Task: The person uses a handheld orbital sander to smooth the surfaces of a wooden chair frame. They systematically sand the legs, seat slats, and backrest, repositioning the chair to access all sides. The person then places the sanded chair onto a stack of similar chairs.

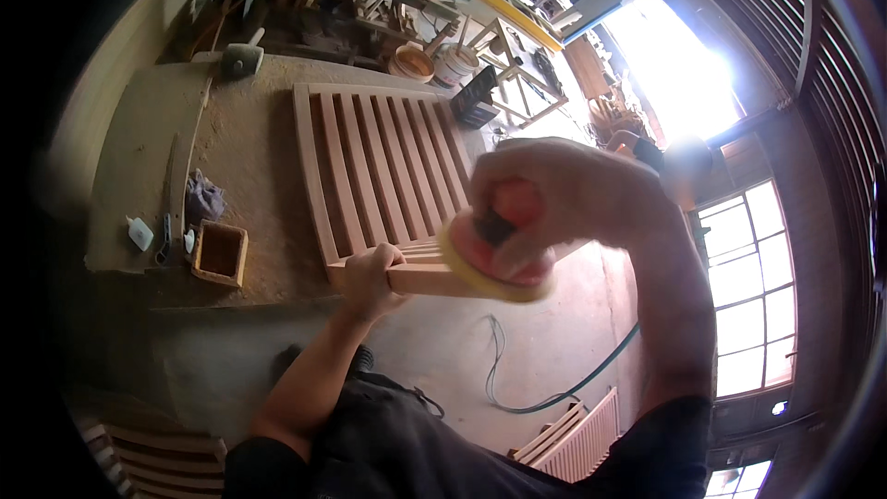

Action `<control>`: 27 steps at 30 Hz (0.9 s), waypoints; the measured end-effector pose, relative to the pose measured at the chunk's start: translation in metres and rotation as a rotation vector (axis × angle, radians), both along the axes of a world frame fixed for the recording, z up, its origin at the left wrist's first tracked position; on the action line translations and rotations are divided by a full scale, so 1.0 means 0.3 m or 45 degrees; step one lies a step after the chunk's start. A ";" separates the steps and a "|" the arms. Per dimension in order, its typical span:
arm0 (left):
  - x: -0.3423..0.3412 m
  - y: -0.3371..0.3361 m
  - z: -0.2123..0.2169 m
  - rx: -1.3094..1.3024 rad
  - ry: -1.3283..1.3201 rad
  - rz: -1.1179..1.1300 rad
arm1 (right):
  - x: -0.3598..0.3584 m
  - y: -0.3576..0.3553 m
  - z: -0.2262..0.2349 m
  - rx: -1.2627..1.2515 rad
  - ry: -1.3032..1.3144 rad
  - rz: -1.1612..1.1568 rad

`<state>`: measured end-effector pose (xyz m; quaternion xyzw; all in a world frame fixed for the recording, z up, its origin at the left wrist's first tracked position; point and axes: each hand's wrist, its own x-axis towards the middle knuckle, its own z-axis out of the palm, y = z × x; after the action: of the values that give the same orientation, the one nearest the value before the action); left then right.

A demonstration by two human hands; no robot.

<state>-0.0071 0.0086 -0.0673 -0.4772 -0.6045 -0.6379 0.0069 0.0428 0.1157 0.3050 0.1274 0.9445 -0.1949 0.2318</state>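
"While the counter (268, 240) fills the left and middle ground, brown and dusty, what's the biggest thing on it?"

"Slatted wooden panel (374, 162), pale. Slats run away from the wearer; near rail lies along the counter's front edge, right end reaching out under the tool."

"Next size down?"

"Black box (475, 100), just by the panel's far right corner. What bears it, can't tell. Then a mallet (242, 59), far left on the counter, well apart from the panel."

"And the tool?"

"Round red tool (471, 257), yellow pad below, sander-like. Blurred. It overlaps the near rail in view; contact can't be made out."

"Hands?"

"Right hand (545, 180) comes over the tool from above, fingers and thumb curled round its body. Firm hold, though smeared outlines. Left hand (372, 277) at the left part of the near rail, fingers folded over the wood, closed on it."

"Smaller stuff?"

"Open wooden box (242, 254) left of the left hand, near the counter's front edge, dark inside. Crumpled purplish cloth (205, 196) just behind it; might be a bag. Smallest noted: white bottle (139, 233), farther left."
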 end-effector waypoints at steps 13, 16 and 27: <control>0.010 0.014 -0.028 -0.038 0.017 0.029 | -0.114 0.091 -0.098 -0.161 -0.372 0.014; 0.026 0.017 -0.021 -0.067 0.024 0.023 | 0.077 0.007 -0.019 0.175 0.331 0.206; -0.016 -0.050 0.029 -0.310 -0.149 -0.292 | 0.438 -0.345 -0.592 0.963 1.799 -0.285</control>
<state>-0.0120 -0.0064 -0.0585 -0.5023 -0.6184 -0.5832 -0.1589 0.1742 0.0121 0.1275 0.1378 0.8515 0.0810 -0.4995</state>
